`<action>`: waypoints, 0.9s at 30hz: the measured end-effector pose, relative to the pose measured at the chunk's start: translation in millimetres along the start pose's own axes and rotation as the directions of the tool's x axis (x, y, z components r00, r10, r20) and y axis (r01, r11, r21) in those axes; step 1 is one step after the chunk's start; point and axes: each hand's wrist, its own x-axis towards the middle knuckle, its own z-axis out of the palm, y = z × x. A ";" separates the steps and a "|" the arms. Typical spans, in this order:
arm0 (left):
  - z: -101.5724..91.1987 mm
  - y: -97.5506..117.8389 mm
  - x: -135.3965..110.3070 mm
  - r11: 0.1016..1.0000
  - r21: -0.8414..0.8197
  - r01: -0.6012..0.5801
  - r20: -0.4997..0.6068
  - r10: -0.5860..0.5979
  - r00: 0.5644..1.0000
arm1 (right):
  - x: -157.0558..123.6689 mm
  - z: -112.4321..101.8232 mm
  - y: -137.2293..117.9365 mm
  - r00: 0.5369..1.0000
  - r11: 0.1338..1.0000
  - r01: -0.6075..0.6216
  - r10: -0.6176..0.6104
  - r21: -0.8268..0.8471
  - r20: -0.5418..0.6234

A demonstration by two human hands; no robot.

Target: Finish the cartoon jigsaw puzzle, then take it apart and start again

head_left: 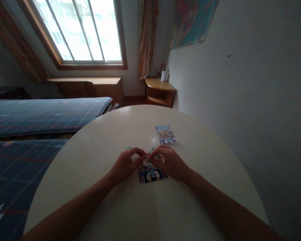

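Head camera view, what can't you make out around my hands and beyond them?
All in the head view:
Small item at the fingers of the left hand and right hand: too small to identify.
Near picture: upper part partly covered by the hands.
Far picture: fine details too small to read.
Window: outside washed out by glare.
Wall poster: cut off by the top edge.

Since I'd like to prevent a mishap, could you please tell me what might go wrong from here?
1. The small reddish item pinched between the left hand and the right hand could slip, since it is tiny.
2. Both hands are close over the printed picture, so either might nudge it.
3. The window is bright but the near side of the table is dim, so small details may be hard to see.
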 end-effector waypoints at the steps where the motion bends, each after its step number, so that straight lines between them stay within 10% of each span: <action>1: -1.0 0.3 0.4 1.000 -0.023 0.013 0.001 -0.012 1.000 | 0.1 -0.8 0.4 1.000 1.000 -0.003 0.003 0.009 0.005; 9: -1.5 1.8 0.3 0.999 0.046 -0.010 -0.010 0.011 1.000 | -1.0 -4.6 3.5 0.988 0.972 -0.146 0.133 0.184 0.080; 18: -17.6 -17.1 6.3 0.862 0.506 0.033 -0.135 0.042 0.990 | 0.7 -9.9 10.6 0.995 0.966 -0.069 0.084 -0.249 0.053; 27: -18.5 -12.2 4.1 0.879 0.468 -0.090 0.020 0.092 0.996 | -7.5 6.1 1.5 0.986 0.970 -0.005 0.046 -0.244 0.161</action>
